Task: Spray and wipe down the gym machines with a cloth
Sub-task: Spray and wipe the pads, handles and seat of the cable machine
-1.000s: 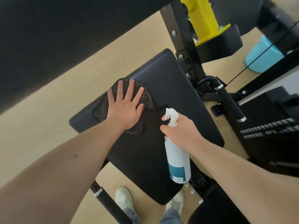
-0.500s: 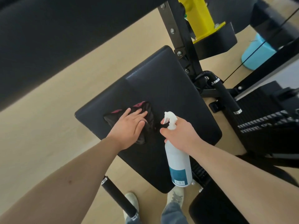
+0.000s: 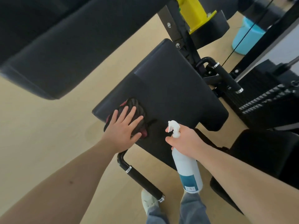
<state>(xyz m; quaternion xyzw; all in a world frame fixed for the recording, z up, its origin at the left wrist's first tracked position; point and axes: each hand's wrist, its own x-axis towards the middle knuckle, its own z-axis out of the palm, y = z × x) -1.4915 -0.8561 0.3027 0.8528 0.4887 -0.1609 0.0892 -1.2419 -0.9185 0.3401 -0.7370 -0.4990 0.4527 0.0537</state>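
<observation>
Pressing down with the left hand point(image 3: 123, 131), fingers straight and spread, palm flat on a bunched dark cloth point(image 3: 135, 103) with reddish patches at its edges. Found at the near-left corner of the black seat pad point(image 3: 174, 88), partly covered by the palm and fingers. Gripping a white spray bottle point(image 3: 188, 168) in the right hand point(image 3: 186, 143), fingers curled round the neck just under the white trigger head point(image 3: 173, 126). Held just right of the cloth and apart from it, at the pad's near edge, base tilted toward the camera, nozzle pointing left, teal label on the lower body. Overhead at far left, blurred: a large black padded panel point(image 3: 64, 54). At the far side of the seat pad: a black frame post point(image 3: 175, 29) with bolts, and beside it a yellow bracket point(image 3: 194, 12). Right of the pad: a black curved handle point(image 3: 226, 76) with chrome rings, then a weight stack point(image 3: 267, 97). Farther off: a light blue bin point(image 3: 246, 38). Below the pad's near-left edge: a second handle point(image 3: 142, 180), black with chrome rings. At near right: another black pad point(image 3: 267, 152). Underfoot: pale wood-look floor point(image 3: 40, 135), a white shoe point(image 3: 148, 199), blue jeans point(image 3: 192, 209).
</observation>
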